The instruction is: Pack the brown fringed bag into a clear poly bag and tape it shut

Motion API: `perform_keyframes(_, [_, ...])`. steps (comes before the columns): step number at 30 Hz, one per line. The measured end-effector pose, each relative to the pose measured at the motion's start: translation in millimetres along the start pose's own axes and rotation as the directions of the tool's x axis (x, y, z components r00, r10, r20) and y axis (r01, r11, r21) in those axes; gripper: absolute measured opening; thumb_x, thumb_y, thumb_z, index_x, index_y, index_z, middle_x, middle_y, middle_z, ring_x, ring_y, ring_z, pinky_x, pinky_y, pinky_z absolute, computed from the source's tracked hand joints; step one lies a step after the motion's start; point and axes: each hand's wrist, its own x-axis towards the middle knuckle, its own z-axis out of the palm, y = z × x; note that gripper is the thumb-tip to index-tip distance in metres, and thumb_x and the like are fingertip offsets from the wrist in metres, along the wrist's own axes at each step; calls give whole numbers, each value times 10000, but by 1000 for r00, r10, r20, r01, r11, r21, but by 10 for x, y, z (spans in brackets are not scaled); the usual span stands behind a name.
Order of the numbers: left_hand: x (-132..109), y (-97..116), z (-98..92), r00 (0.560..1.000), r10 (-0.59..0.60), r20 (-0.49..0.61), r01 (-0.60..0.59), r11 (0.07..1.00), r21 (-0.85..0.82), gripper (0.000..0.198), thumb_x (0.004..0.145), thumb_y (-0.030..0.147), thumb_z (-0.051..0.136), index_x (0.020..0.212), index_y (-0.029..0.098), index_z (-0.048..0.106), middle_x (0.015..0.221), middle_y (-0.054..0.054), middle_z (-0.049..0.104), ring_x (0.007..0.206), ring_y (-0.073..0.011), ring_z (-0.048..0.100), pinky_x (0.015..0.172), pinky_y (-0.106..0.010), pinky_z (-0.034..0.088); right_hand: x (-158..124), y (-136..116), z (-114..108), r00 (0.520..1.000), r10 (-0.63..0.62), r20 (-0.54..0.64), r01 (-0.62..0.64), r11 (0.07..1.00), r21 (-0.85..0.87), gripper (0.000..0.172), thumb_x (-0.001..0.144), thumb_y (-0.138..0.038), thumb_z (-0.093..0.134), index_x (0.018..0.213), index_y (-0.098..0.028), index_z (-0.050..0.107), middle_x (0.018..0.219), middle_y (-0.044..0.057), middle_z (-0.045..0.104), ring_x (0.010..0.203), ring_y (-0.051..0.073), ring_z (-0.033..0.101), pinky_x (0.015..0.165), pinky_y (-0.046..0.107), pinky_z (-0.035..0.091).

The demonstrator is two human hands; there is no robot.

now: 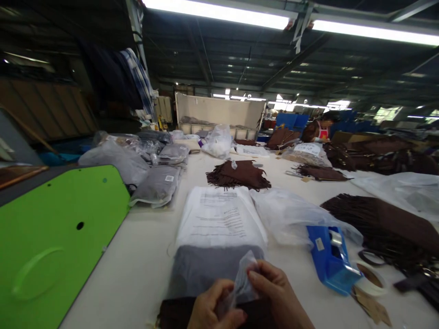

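My left hand (pixel 211 308) and my right hand (pixel 274 294) meet at the bottom centre, and both pinch a small clear plastic bag (pixel 244 278) between their fingers. Right under them lies a dark brown garment (pixel 174 313). Just beyond that is a grey folded garment (pixel 202 272) with a stack of printed clear bags (pixel 219 217) lying on its far end. All of this rests on a long white table (pixel 137 269).
A green machine cover (pixel 51 242) fills the left. A blue tape dispenser (pixel 331 258) and a tape roll (pixel 372 276) lie to the right. Brown fringed garments (pixel 387 226), bagged grey garments (pixel 157 185) and loose plastic bags (pixel 291 214) cover the table. Another person (pixel 317 130) sits far back.
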Motion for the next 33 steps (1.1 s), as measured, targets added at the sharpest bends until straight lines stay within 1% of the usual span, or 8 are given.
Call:
perform_keyframes(4, [125, 169, 1, 965, -144, 218, 222, 892, -393, 658, 708, 704, 501, 988, 118, 609, 831, -81, 653, 802, -199, 601, 734, -274, 450, -11, 4, 6, 997, 72, 23, -74, 994, 86, 274, 613, -375, 749, 791, -180, 675, 567, -28, 578, 502, 84, 484, 544, 222, 372])
perform_keyframes(8, [184, 232, 76, 935, -171, 309, 281, 890, -358, 517, 599, 582, 687, 804, 108, 656, 649, -24, 596, 618, -138, 521, 608, -236, 392, -7, 33, -32, 997, 77, 12, -78, 996, 39, 318, 601, -425, 751, 795, -181, 689, 517, -33, 532, 442, 61, 407, 451, 195, 287])
perform_keyframes(12, [128, 158, 24, 914, -333, 234, 382, 899, -214, 351, 652, 474, 627, 589, 129, 615, 541, 1, 564, 521, -104, 444, 497, -208, 320, -59, 49, -119, 996, 69, -65, -64, 996, 69, 286, 627, -419, 743, 777, -182, 684, 503, -50, 485, 443, 43, 350, 436, 180, 252])
perform_keyframes(18, [64, 86, -339, 884, -461, 76, 467, 861, -203, 311, 567, 434, 677, 587, 152, 546, 449, 17, 566, 412, -73, 408, 450, -199, 284, -80, 259, -227, 973, 2, -229, -39, 986, -159, 382, 641, -531, 684, 790, -180, 668, 553, -41, 489, 491, 74, 389, 454, 204, 295])
perform_keyframes(22, [236, 195, -488, 886, -439, -149, 411, 892, -190, 281, 596, 408, 646, 608, 172, 494, 452, 46, 544, 384, -59, 388, 417, -184, 271, 82, 290, -204, 962, -149, -228, 41, 908, -418, 451, 704, -595, 578, 906, -195, 624, 498, -73, 383, 444, 84, 327, 421, 224, 266])
perform_keyframes(25, [361, 277, -510, 902, -350, -252, 353, 935, -34, 253, 646, 416, 564, 601, 187, 466, 417, 70, 483, 313, -57, 350, 365, -188, 228, 193, 221, -174, 918, -313, -244, 96, 771, -629, 480, 703, -617, 546, 929, -198, 610, 529, -50, 454, 500, 120, 411, 494, 250, 349])
perform_keyframes(29, [254, 248, -478, 927, -314, -204, 344, 929, 134, 231, 709, 389, 493, 585, 202, 439, 408, 91, 397, 314, -76, 387, 368, -196, 259, 123, 232, -158, 944, -256, -207, 81, 790, -608, 425, 726, -628, 507, 793, -218, 596, 520, -52, 423, 467, 108, 373, 439, 236, 309])
perform_keyframes(33, [-45, 65, -449, 975, -203, -96, 222, 929, 297, 168, 749, 297, 487, 634, 188, 542, 679, -19, 644, 667, -166, 627, 627, -252, 478, -112, 428, -163, 961, -186, -207, 48, 844, -534, 403, 714, -625, 529, 714, -225, 580, 502, -59, 366, 458, 96, 329, 431, 228, 283])
